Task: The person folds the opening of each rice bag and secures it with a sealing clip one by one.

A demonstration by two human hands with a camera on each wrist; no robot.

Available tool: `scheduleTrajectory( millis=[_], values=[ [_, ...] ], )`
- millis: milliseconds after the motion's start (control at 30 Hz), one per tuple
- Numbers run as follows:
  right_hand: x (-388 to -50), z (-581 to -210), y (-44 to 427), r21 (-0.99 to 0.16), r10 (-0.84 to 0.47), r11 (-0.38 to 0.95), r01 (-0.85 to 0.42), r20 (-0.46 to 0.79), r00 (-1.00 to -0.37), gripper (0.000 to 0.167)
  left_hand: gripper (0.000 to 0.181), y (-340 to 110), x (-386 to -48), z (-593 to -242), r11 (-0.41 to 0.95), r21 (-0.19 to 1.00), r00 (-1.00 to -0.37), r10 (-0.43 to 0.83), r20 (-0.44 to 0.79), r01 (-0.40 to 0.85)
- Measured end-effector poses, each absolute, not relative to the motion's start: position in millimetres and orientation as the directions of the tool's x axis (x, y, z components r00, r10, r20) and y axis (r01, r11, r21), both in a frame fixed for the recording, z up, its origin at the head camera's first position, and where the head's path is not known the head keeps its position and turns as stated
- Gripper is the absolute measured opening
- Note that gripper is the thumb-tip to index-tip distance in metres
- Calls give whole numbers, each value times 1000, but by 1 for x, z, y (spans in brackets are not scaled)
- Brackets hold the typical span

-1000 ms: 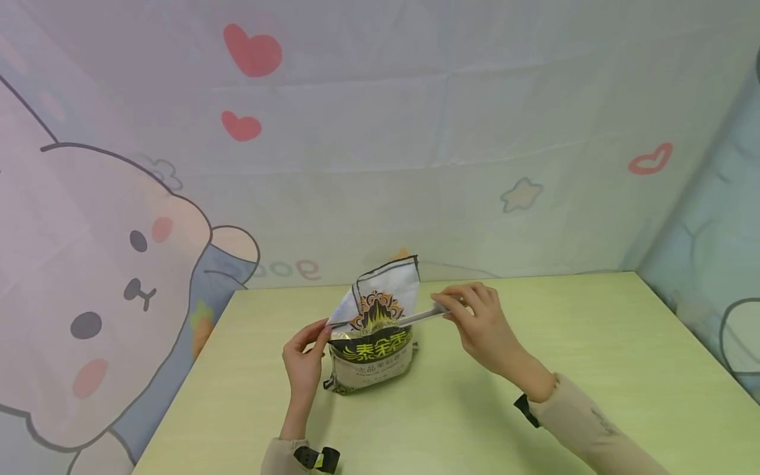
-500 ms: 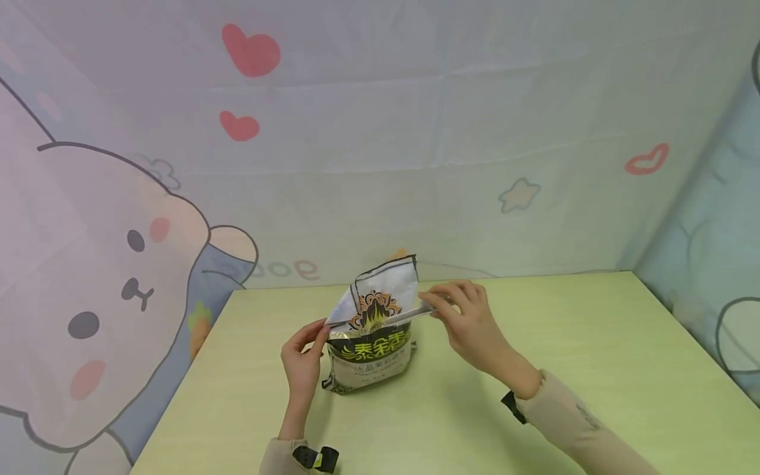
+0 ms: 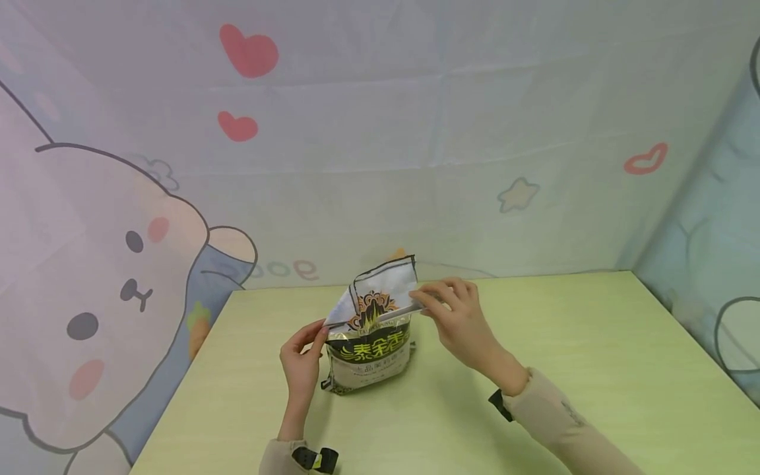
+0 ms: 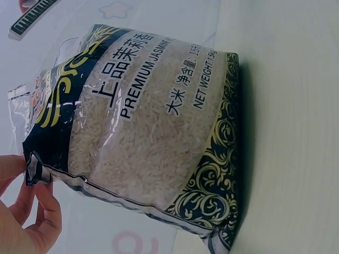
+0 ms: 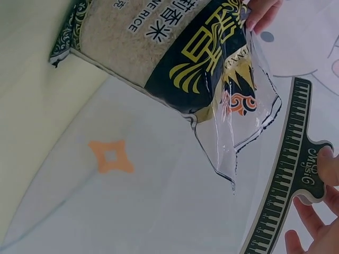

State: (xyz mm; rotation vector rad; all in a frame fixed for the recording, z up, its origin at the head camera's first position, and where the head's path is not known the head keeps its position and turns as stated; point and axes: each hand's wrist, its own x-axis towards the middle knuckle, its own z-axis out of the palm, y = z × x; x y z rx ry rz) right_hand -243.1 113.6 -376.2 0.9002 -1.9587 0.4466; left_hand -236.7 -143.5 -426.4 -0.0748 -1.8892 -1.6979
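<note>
A clear-and-black bag of rice (image 3: 371, 359) (image 4: 143, 127) (image 5: 122, 47) stands on the table, its upper part loose and folded at a slant. My left hand (image 3: 301, 363) (image 4: 26, 217) pinches the bag's left edge where the black band meets the top. My right hand (image 3: 466, 326) (image 5: 318, 217) holds a long dark clip (image 3: 394, 313) (image 5: 286, 169) by its grip, thumb on one side and fingers on the other. The clip has a piano-key pattern and lies across the front of the bag's upper part in the head view; whether they touch, I cannot tell.
The pale green table (image 3: 594, 356) reaches back to a cloth backdrop (image 3: 380, 132) printed with hearts, a star and a large cartoon animal. Another printed cloth (image 3: 712, 251) hangs on the right side.
My right hand has moved left with the clip, which now reaches further across the bag and sits nearer to it. My left hand keeps its pinch in about the same place.
</note>
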Motion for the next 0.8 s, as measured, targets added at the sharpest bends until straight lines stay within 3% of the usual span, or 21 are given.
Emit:
scheduleTrajectory(
  millis=[800],
  values=[
    [-250, -374, 96, 44, -406, 669, -742, 858, -316, 31, 13, -144, -238, -426, 182, 884, -817, -338, 467, 430]
  ],
)
